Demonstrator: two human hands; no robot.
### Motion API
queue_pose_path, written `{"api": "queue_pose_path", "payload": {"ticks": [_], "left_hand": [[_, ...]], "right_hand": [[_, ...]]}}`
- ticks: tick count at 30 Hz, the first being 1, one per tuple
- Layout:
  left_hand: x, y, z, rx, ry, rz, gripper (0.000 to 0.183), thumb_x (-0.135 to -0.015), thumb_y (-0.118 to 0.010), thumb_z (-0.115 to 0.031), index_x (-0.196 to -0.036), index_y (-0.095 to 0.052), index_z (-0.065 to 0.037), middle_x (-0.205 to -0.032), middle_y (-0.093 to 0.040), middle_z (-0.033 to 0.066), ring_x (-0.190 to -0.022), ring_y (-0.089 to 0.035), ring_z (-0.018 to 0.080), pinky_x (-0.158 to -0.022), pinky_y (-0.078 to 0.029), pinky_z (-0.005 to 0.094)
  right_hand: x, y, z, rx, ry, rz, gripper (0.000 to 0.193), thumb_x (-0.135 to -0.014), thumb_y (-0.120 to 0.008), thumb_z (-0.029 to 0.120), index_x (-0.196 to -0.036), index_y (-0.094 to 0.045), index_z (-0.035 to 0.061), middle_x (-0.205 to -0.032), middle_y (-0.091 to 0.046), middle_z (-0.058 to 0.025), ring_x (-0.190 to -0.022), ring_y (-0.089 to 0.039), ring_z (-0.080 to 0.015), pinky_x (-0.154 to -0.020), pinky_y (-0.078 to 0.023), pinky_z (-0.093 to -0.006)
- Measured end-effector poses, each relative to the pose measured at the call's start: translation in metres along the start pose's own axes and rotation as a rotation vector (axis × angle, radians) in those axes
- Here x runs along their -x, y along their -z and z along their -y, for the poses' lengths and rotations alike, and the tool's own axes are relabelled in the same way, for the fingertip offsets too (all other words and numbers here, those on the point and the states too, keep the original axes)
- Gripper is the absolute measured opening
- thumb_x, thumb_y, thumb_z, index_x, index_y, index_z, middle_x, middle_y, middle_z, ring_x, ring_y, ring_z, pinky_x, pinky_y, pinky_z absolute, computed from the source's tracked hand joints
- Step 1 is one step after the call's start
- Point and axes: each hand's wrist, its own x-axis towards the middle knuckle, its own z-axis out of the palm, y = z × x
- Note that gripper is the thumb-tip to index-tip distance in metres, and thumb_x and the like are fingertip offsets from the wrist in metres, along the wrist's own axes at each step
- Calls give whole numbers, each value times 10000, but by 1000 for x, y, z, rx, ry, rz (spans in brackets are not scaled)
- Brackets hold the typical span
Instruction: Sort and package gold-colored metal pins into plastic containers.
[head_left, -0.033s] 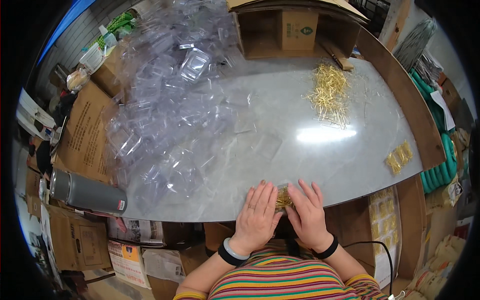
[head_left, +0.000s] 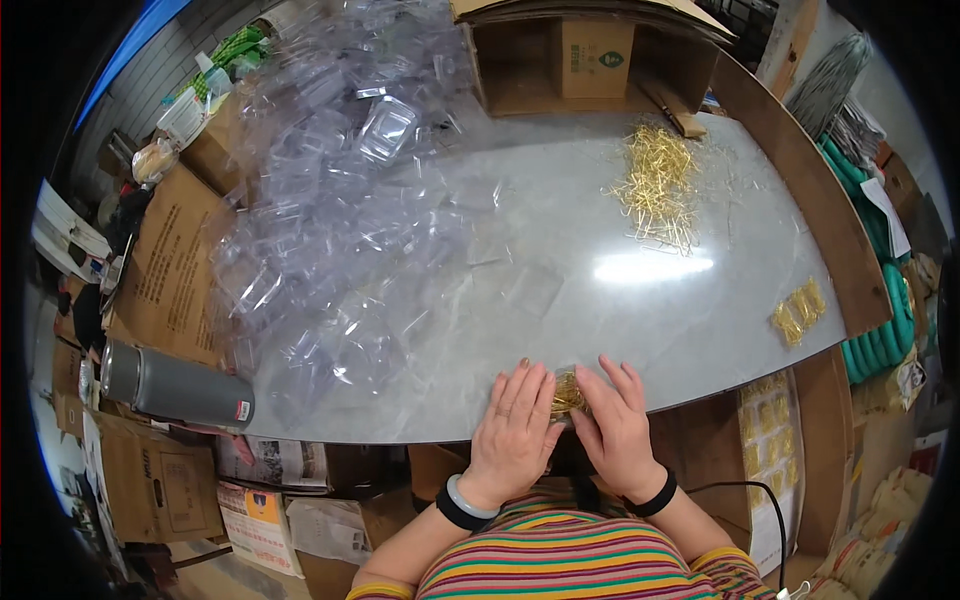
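Note:
My left hand (head_left: 515,420) and my right hand (head_left: 615,425) lie side by side at the near edge of the grey table (head_left: 620,300), fingers pointing away from me. Between them they press and hold a small bundle of gold wire clips (head_left: 567,393), which seems to sit in a clear plastic pack. Most of the bundle is hidden under my fingers and thumbs. A loose heap of the same gold clips (head_left: 655,185) lies at the far right of the table. A few filled packs of gold clips (head_left: 800,310) rest near the right edge.
A large pile of empty clear plastic packs (head_left: 330,220) covers the left half of the table. A grey cylindrical flask (head_left: 175,385) lies at the near left. An open cardboard box (head_left: 590,60) stands at the back. Cardboard boxes and papers crowd the left side.

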Motion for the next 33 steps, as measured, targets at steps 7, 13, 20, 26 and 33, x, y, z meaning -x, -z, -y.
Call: {"api": "queue_pose_path", "payload": {"ticks": [7, 13, 20, 26, 33], "left_hand": [[-2, 5, -1, -2, 14, 41, 623, -910, -641, -164, -1460, -438, 46, -1506, -422, 196, -1425, -358, 406, -1190, -258, 564], [-2, 3, 2, 29, -6, 33, 634, -908, -642, -159, -1464, -426, 53, -1505, -422, 196, -1427, -358, 407, -1196, -248, 560], [-2, 4, -1, 26, 8, 10, 586, -922, -645, -173, -1440, -474, 43, -1507, -422, 194, -1425, -359, 416, -1186, -255, 573], [-2, 6, 4, -56, -27, 76, 608, -919, -671, -229, -1424, -485, 54, -1539, -412, 192, -1429, -383, 390, -1169, -291, 573], [2, 15, 12, 280, -32, 58, 952, -848, -766, -299, -1547, -226, 54, -1576, -321, 259, -1464, -310, 438, -1195, -235, 565]], "right_hand": [[-15, 1, 5, -110, -64, 69, 586, -921, -645, 58, -1468, -439, 15, -1409, -562, -163, -1397, -427, -411, -1159, -282, -576], [-17, 3, 2, -99, -43, 116, 621, -928, -651, 88, -1493, -403, 16, -1423, -546, -172, -1409, -419, -395, -1176, -247, -579], [-13, -1, -3, -111, -86, 49, 562, -910, -670, 105, -1432, -480, 25, -1430, -536, -155, -1389, -448, -365, -1168, -290, -560], [-24, 7, 3, 48, 49, 239, 562, -913, -664, 158, -1431, -493, 24, -1487, -486, -148, -1407, -425, -365, -1180, -311, -518], [-21, 12, 6, 140, 86, 315, 698, -860, -710, 331, -1444, -482, 24, -1496, -489, -136, -1440, -393, -330, -1191, -259, -566]]}}
